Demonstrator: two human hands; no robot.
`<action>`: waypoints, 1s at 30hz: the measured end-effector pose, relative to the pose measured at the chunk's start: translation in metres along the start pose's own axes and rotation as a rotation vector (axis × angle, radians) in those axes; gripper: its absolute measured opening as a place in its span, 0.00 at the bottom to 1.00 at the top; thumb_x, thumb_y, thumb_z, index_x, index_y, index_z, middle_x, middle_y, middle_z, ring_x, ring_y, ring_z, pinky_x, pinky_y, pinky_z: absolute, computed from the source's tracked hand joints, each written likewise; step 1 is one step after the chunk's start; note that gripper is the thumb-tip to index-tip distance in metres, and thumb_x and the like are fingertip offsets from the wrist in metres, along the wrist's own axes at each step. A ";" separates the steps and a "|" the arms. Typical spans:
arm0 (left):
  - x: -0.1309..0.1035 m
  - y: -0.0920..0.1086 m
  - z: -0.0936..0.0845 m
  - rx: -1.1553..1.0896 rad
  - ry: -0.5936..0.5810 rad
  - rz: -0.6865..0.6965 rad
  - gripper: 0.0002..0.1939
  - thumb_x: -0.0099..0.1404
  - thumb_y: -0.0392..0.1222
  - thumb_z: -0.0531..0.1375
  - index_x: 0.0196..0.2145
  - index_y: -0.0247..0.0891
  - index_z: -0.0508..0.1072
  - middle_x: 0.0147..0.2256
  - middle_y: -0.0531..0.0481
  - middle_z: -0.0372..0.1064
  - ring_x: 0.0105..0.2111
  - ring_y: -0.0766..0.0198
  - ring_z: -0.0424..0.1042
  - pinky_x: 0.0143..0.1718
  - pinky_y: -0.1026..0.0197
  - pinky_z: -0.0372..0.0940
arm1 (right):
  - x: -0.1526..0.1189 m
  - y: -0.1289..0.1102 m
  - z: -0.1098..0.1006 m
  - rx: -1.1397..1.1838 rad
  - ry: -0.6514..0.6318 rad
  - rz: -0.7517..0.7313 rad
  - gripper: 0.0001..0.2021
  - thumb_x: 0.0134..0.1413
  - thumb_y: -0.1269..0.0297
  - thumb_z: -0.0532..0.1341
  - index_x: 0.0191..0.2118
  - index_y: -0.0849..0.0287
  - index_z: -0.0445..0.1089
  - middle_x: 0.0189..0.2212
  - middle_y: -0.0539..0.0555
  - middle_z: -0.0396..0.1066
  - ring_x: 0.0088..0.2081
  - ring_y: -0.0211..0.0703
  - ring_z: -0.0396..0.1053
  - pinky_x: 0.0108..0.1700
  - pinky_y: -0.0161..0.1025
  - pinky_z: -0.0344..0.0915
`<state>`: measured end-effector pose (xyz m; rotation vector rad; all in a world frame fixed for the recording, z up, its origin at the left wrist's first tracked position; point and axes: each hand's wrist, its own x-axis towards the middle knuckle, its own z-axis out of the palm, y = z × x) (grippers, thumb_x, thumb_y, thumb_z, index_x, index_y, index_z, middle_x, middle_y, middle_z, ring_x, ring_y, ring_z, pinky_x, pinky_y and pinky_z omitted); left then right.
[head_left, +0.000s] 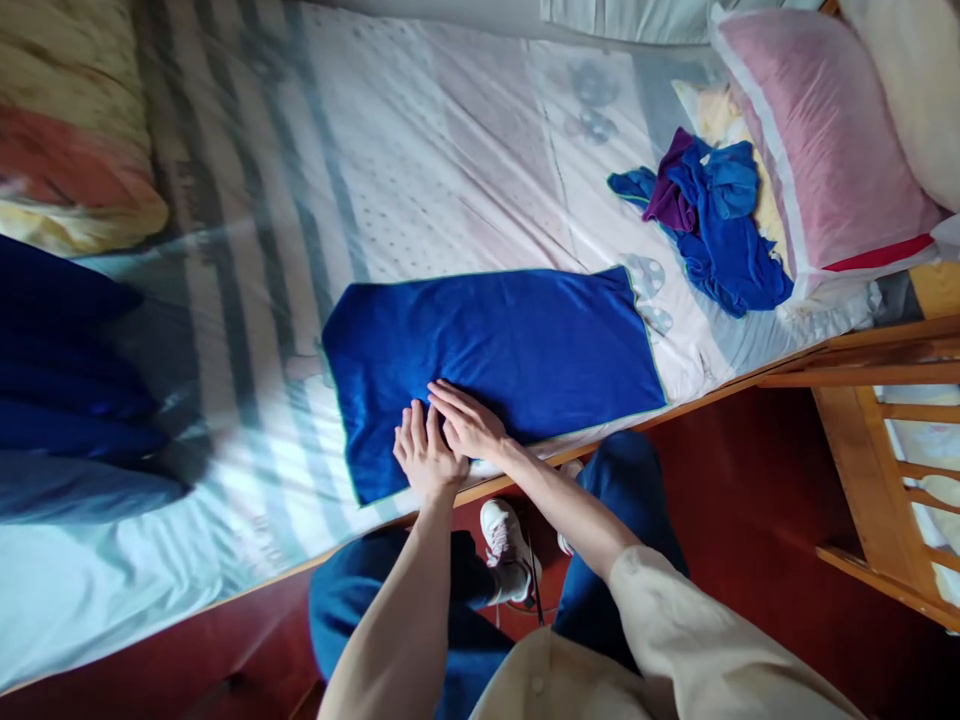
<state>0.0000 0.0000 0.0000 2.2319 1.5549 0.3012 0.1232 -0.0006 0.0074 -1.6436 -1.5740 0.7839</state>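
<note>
Your left hand (424,455) and right hand (469,422) press flat, fingers open and holding nothing, on the smooth blue towel (517,345), a soft folded rectangle on the bed (420,170).

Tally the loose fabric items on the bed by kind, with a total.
Flat blue towel, both hands pressing on it: 1
Crumpled blue and purple cloth heap: 1
Pillows: pink, cream, yellow-orange: 3
Total: 5
</note>
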 end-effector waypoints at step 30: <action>0.002 -0.014 -0.011 -0.117 0.172 0.026 0.31 0.69 0.42 0.52 0.66 0.28 0.70 0.70 0.28 0.61 0.74 0.42 0.55 0.74 0.37 0.46 | -0.125 0.174 -0.225 -0.525 0.524 0.295 0.27 0.75 0.65 0.45 0.72 0.60 0.64 0.71 0.61 0.64 0.73 0.49 0.61 0.76 0.51 0.60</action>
